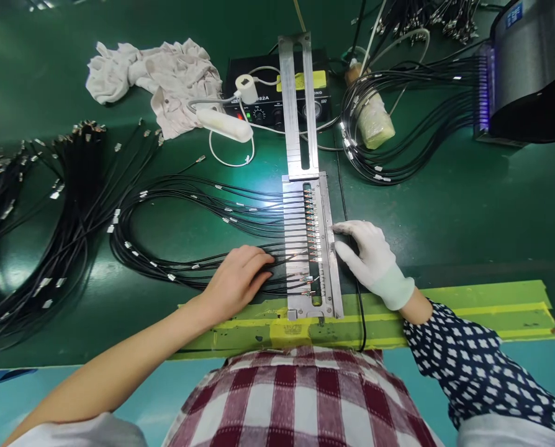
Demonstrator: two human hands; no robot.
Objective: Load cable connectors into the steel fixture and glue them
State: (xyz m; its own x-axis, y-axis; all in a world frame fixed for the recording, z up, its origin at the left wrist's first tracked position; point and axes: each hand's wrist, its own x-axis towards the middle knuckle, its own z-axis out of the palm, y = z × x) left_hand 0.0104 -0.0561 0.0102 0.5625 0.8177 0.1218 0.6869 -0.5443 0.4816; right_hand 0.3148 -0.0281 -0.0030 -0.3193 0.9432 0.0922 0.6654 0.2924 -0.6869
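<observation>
A slotted metal fixture (326, 248) lies on the table before me, with its lid (284, 105) swung up towards the back. Black cables (198, 264) run into it from the left in a row, their metal-tipped ends (311, 217) lying across the slot. My left hand (240, 276), bare, rests over the lower cables beside the fixture, thumb and fingers closed around a cable there. My right hand (368, 254) wears a white glove. Its thumb and fingertips are apart and touch the fixture's right edge.
Behind the fixture stands a black control box (268, 112), with a crumpled cloth (166, 81) to its left. More cable bundles (72, 186) lie far left. Looped cables (370, 167) lead to a grey machine (533, 68) at right. Yellow-green tape (482, 310) lines the front edge.
</observation>
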